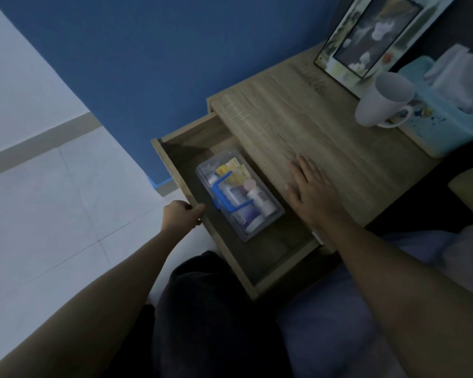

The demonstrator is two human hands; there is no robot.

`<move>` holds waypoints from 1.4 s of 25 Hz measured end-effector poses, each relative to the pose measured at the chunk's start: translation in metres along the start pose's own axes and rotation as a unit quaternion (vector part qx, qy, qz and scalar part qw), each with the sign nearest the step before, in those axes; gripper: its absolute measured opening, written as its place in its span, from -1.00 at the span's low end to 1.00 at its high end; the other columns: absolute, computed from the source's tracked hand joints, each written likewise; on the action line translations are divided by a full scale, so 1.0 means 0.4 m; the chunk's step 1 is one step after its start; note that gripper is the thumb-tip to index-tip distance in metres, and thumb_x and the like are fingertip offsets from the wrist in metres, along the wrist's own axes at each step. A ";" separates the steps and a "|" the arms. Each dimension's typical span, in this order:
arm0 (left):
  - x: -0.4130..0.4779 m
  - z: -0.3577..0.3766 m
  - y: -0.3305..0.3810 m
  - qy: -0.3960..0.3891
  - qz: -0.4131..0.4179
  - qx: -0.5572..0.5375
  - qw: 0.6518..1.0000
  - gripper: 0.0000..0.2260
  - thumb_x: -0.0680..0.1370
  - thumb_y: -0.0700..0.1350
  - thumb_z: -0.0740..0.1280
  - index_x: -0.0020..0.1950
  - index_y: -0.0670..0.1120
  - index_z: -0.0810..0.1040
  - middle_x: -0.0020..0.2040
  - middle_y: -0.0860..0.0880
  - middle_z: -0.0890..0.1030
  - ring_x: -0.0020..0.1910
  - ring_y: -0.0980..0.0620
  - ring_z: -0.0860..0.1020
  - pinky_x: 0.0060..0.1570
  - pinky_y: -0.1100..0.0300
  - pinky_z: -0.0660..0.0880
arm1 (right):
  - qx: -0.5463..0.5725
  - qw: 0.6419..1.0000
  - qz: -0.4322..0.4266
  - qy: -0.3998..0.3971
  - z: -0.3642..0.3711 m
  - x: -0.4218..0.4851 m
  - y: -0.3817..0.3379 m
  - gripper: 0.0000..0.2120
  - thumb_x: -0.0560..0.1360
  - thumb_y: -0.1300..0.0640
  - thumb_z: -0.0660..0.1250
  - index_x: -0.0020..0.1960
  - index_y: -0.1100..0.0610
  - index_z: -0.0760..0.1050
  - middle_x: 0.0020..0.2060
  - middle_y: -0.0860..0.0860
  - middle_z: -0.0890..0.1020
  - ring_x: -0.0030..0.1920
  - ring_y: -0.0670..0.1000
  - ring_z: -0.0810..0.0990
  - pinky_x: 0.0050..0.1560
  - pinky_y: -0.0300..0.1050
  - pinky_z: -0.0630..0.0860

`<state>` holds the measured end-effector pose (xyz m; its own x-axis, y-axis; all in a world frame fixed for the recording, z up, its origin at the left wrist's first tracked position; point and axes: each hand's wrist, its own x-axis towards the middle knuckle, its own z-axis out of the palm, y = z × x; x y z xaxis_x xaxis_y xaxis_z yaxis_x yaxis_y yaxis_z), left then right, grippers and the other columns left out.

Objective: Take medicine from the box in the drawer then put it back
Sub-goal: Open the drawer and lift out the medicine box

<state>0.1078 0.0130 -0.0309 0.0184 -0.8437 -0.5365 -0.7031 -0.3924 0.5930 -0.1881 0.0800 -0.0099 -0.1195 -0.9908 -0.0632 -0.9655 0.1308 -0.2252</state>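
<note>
Drawer [231,249] open. Left hand [182,215] clamped on drawer front, likely pulling. Right hand [310,186] flat, empty, on bench [325,137], probably bracing. Box [239,193] inside drawer, lid shut, blue handle up.

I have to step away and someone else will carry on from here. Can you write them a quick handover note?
Left hand: closed on the front panel of the open drawer.
Right hand: flat, palm down on the nightstand top, holding nothing.
Clear medicine box with a blue handle lies inside the drawer, lid apparently closed, bottles and packets visible through it.
Done: drawer is open.
Left: lift or open the box, take the medicine, put it back, close the drawer.
</note>
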 end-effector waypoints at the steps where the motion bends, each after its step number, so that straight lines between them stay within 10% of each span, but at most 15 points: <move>1: -0.004 -0.012 -0.014 0.003 -0.003 0.000 1.000 -0.71 0.47 0.04 0.32 -0.24 -0.17 0.63 -0.32 -0.04 0.67 -0.30 0.06 0.64 -0.26 0.23 0.55 | 0.000 1.000 0.000 -0.001 -0.001 0.002 0.000 -0.44 0.56 -0.15 -0.09 0.51 0.01 -0.02 0.55 0.04 0.05 0.53 0.02 -0.01 0.49 0.10 0.04; 5: -0.025 -0.040 -0.042 0.003 0.000 0.028 1.000 -0.67 0.48 0.07 0.31 -0.26 -0.18 0.63 -0.34 -0.04 0.66 -0.33 0.05 0.61 -0.27 0.19 0.56 | 0.004 1.000 0.002 -0.007 -0.001 0.000 -0.001 -0.47 0.59 -0.09 -0.02 0.51 0.03 0.00 0.55 0.04 0.04 0.54 0.03 -0.01 0.50 0.13 0.07; 11: -0.052 -0.102 0.013 0.201 0.186 0.089 0.958 -0.65 0.49 0.19 0.20 -0.17 -0.10 0.48 -0.35 0.04 0.50 -0.42 0.14 0.42 -0.41 0.30 0.30 | -0.063 0.997 0.009 0.031 -0.040 -0.011 -0.060 -0.47 0.58 -0.06 0.03 0.47 0.17 0.14 0.47 0.18 0.27 0.43 0.15 0.28 0.37 0.11 0.27; 17: 0.046 -0.133 0.146 0.070 0.271 0.207 0.937 -0.66 0.55 0.01 0.22 0.20 -0.19 0.46 0.06 -0.24 0.61 -0.02 -0.20 0.59 -0.13 0.10 0.45 | 0.017 0.999 -0.033 0.031 0.026 -0.108 -0.242 -0.52 0.56 -0.08 0.08 0.39 0.16 0.25 0.31 0.16 0.44 0.25 0.09 0.43 0.22 0.01 0.42; 21: 0.073 -0.109 0.171 -0.025 0.233 0.276 0.932 -0.57 0.59 0.02 0.17 0.37 -0.20 0.34 0.23 -0.29 0.52 0.15 -0.25 0.51 0.10 -0.03 0.45 | 0.046 0.991 0.123 0.003 0.105 -0.138 -0.298 -0.40 0.52 -0.21 0.12 0.40 0.15 0.20 0.37 0.18 0.33 0.30 0.10 0.37 0.21 -0.02 0.42; 26: 0.091 -0.087 0.187 -0.070 0.211 0.291 0.931 -0.53 0.59 0.02 0.17 0.36 -0.28 0.35 0.29 -0.32 0.47 0.26 -0.27 0.44 0.22 -0.03 0.36 | 0.090 0.942 0.321 -0.045 0.151 -0.143 -0.334 -0.18 0.45 -0.35 0.12 0.49 0.11 -0.05 0.43 0.24 0.20 0.34 0.19 0.32 0.21 0.10 0.44; 35: 0.154 -0.093 0.194 -0.107 0.194 0.258 0.941 -0.54 0.55 0.02 0.25 0.32 -0.28 0.39 0.26 -0.31 0.49 0.24 -0.26 0.45 0.18 0.02 0.36 | 0.324 0.856 0.402 -0.011 0.169 -0.135 -0.380 -0.22 0.51 -0.23 0.14 0.46 -0.09 -0.33 0.34 0.20 0.42 0.18 0.18 0.54 0.08 0.13 0.57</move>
<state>0.0809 -0.0831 0.0043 -0.4149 -0.7722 -0.4813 -0.8798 0.2055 0.4287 -0.0191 0.1159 -0.0379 -0.6732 -0.5719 -0.4687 -0.2409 0.7689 -0.5923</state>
